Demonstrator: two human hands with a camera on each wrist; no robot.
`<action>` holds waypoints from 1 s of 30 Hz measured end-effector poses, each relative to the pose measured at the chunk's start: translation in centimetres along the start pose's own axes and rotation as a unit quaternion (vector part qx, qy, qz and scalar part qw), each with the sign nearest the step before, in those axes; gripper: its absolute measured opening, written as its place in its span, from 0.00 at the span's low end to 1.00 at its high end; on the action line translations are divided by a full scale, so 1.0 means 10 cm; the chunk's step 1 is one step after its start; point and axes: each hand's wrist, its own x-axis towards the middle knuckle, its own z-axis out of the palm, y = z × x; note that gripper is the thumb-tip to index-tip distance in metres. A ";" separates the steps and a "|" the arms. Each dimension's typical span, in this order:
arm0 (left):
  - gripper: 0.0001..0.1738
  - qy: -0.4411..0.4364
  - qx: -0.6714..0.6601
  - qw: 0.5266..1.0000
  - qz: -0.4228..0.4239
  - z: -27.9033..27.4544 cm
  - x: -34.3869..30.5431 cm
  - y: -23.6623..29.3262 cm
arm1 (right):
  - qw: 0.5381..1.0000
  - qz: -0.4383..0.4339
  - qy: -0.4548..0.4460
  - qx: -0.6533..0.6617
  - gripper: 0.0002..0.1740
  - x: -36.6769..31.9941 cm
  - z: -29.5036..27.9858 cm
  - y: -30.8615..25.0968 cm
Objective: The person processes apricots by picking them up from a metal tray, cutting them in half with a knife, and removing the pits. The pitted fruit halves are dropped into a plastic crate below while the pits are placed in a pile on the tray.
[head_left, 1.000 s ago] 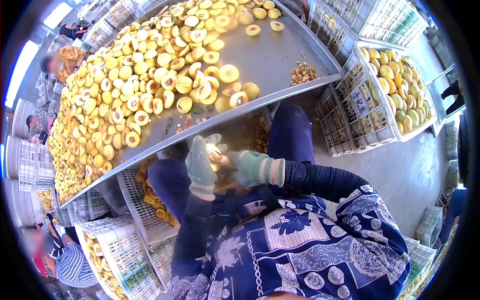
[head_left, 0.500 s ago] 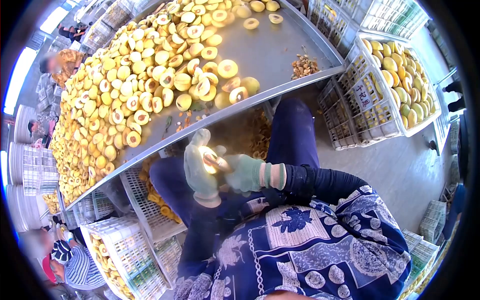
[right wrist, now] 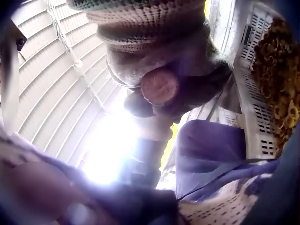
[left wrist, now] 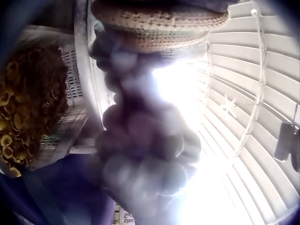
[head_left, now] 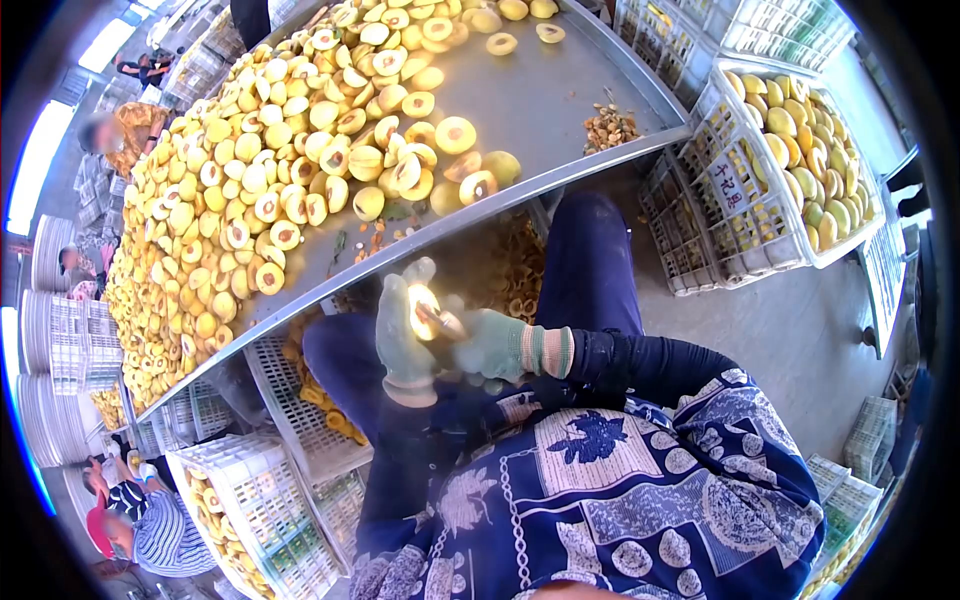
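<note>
Head view: mid-frame, the left hand (head_left: 403, 340) grips a cut fruit (head_left: 423, 303); just right of it, the right hand (head_left: 495, 346) curls round a tool (head_left: 451, 325), its axis running leftward toward the fruit. Glare hides whether they touch. The table (head_left: 560, 110) slants above, heaped with fruit halves (head_left: 230, 180).

Left wrist view: a crate (left wrist: 71, 70) stands upper left.

Right wrist view: the tool's round end (right wrist: 160, 87) protrudes upper centre.

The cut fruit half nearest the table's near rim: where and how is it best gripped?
The fruit half is likely best pinched by its round outer edge, from above on the near side: no fruit lies between it and the rim of the table, while other fruit crowds its far side.
</note>
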 end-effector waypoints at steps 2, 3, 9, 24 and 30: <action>0.29 0.021 0.075 0.994 0.071 0.05 -0.06 -0.06 | 0.999 -0.032 -0.001 0.022 0.11 0.10 0.04 0.10; 0.29 0.021 0.077 0.994 0.070 0.09 -0.08 -0.09 | 0.997 -0.065 0.001 0.042 0.13 0.22 0.07 0.21; 0.30 0.046 0.063 0.991 0.110 0.08 -0.12 -0.09 | 0.901 -0.357 0.091 -0.228 0.20 0.74 0.11 0.67; 0.30 -0.051 0.116 0.984 0.125 0.02 0.06 -0.06 | 0.961 -0.055 -0.154 0.224 0.09 -0.06 -0.11 0.21; 0.30 -0.089 0.090 0.991 0.047 0.01 0.12 -0.07 | 0.850 -0.059 -0.354 0.386 0.11 0.08 -0.25 0.35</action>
